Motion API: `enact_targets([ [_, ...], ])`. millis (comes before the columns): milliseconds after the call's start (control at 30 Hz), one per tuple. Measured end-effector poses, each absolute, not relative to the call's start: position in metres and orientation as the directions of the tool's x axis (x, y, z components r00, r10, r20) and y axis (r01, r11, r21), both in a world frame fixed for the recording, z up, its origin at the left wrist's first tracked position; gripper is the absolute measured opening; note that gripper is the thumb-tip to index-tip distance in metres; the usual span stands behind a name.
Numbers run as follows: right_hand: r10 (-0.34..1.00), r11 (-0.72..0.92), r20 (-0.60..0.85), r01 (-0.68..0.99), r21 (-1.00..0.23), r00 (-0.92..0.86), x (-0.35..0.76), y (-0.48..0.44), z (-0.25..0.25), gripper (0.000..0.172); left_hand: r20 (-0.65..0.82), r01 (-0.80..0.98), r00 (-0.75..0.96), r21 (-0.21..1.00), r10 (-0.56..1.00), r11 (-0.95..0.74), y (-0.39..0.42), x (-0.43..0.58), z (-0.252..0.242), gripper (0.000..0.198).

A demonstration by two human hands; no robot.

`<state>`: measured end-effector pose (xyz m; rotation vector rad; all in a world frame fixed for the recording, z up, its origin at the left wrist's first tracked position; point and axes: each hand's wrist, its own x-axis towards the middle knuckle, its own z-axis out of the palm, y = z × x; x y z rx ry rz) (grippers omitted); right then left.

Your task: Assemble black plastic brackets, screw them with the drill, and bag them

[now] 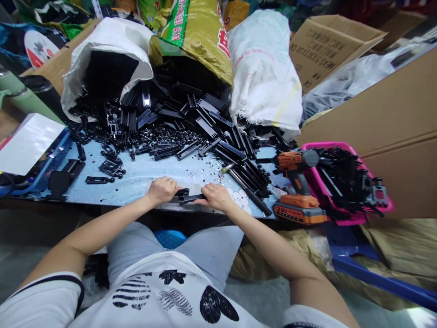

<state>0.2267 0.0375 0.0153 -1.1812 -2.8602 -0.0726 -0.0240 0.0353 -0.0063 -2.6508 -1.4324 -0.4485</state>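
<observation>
At the front edge of the blue-covered table (136, 168), my left hand (163, 190) is closed with thumb and fingers on a small black plastic part (183, 192). Close beside it, my right hand (215, 197) pinches a long black plastic piece (193, 198) that points left. The two parts meet or nearly meet between my hands; I cannot tell whether they are joined. Beyond my hands lies a wide heap of black plastic parts (180, 114) with small screws (160, 135) among them. A hammer (247, 187) rests to the right of my right hand.
An orange cordless drill (295, 182) stands at the right, beside a pink basket (389, 205) of black parts. Open sacks, one white (139, 34), one yellow (201, 41) and another white (266, 68), line the back. A blue tray (41, 180) sits left. Cardboard (385, 123) borders the right.
</observation>
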Motion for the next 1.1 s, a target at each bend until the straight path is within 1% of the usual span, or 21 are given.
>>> enact_targets([
  [33,0.72,0.692,0.03,0.721,0.034,-0.693,0.229,0.043,0.015,0.056,0.318,0.829,0.524,0.02,0.79,-0.558,0.036,-0.025,-0.009,0.045],
  [67,0.768,0.639,0.018,0.768,0.049,-0.64,0.233,0.049,0.013,0.052,0.333,0.825,0.535,-0.008,0.776,-0.565,0.037,-0.027,-0.012,0.042],
  [100,0.844,0.534,0.025,0.843,0.074,-0.536,0.24,0.054,0.011,0.047,0.347,0.817,0.548,-0.027,0.761,-0.577,0.036,-0.029,-0.014,0.038],
  [167,0.978,0.187,0.068,0.973,0.139,-0.197,0.261,0.061,0.006,0.039,0.371,0.786,0.585,-0.038,0.722,-0.617,0.031,-0.033,-0.018,0.03],
  [200,0.996,0.01,0.083,0.985,0.172,-0.025,0.274,0.062,0.003,0.036,0.378,0.767,0.604,-0.035,0.702,-0.641,0.028,-0.035,-0.02,0.027],
  [233,0.991,-0.118,0.086,0.972,0.203,0.102,0.286,0.062,-0.001,0.033,0.381,0.75,0.619,-0.03,0.687,-0.66,0.024,-0.037,-0.021,0.026],
  [267,0.982,-0.187,0.081,0.955,0.23,0.172,0.298,0.061,-0.005,0.031,0.377,0.738,0.631,-0.023,0.678,-0.675,0.021,-0.039,-0.023,0.026],
  [300,0.977,-0.21,0.079,0.946,0.248,0.197,0.308,0.059,-0.009,0.028,0.368,0.729,0.64,-0.015,0.675,-0.684,0.018,-0.039,-0.024,0.026],
  [367,0.974,-0.219,0.106,0.943,0.252,0.198,0.321,0.054,-0.017,0.025,0.344,0.738,0.634,-0.002,0.693,-0.675,0.014,-0.039,-0.027,0.029],
  [467,0.964,-0.237,0.172,0.945,0.226,0.201,0.325,0.049,-0.026,0.023,0.32,0.798,0.568,0.014,0.759,-0.603,0.012,-0.034,-0.032,0.033],
  [567,0.969,-0.202,0.177,0.964,0.175,0.171,0.319,0.048,-0.029,0.02,0.311,0.834,0.521,0.013,0.795,-0.552,0.011,-0.028,-0.034,0.033],
  [633,0.971,-0.203,0.142,0.977,0.065,0.192,0.313,0.046,-0.022,0.022,0.308,0.831,0.529,0.001,0.791,-0.556,0.009,-0.027,-0.034,0.033],
  [700,0.976,-0.196,0.074,0.973,-0.124,0.206,0.303,0.042,-0.001,0.027,0.304,0.826,0.539,-0.006,0.786,-0.564,0.008,-0.026,-0.033,0.034],
  [767,0.989,-0.12,0.037,0.936,-0.332,0.14,0.288,0.033,0.03,0.033,0.298,0.829,0.533,0.003,0.792,-0.559,0.006,-0.026,-0.033,0.035],
  [800,0.995,-0.063,0.048,0.907,-0.417,0.091,0.278,0.026,0.047,0.037,0.294,0.832,0.527,0.012,0.797,-0.555,0.006,-0.026,-0.033,0.036],
  [833,0.995,-0.005,0.085,0.881,-0.473,0.051,0.268,0.019,0.063,0.04,0.29,0.835,0.52,0.022,0.803,-0.549,0.006,-0.026,-0.033,0.036],
  [867,0.991,0.042,0.13,0.863,-0.503,0.027,0.256,0.012,0.075,0.042,0.288,0.838,0.515,0.03,0.807,-0.546,0.005,-0.026,-0.033,0.037],
  [933,0.984,0.117,0.175,0.864,-0.489,-0.034,0.232,-0.003,0.087,0.045,0.291,0.84,0.511,0.033,0.809,-0.542,0.005,-0.025,-0.034,0.037],
  [967,0.984,0.152,0.15,0.879,-0.452,-0.093,0.222,-0.009,0.086,0.045,0.295,0.839,0.513,0.026,0.806,-0.543,0.005,-0.025,-0.034,0.037],
  [1033,0.973,0.228,0.036,0.911,-0.343,-0.23,0.209,-0.015,0.076,0.044,0.302,0.838,0.52,0.004,0.799,-0.546,0.005,-0.025,-0.033,0.036],
  [1100,0.957,0.259,-0.068,0.935,-0.244,-0.282,0.21,-0.012,0.062,0.042,0.302,0.833,0.531,-0.015,0.792,-0.553,0.004,-0.025,-0.032,0.036],
])
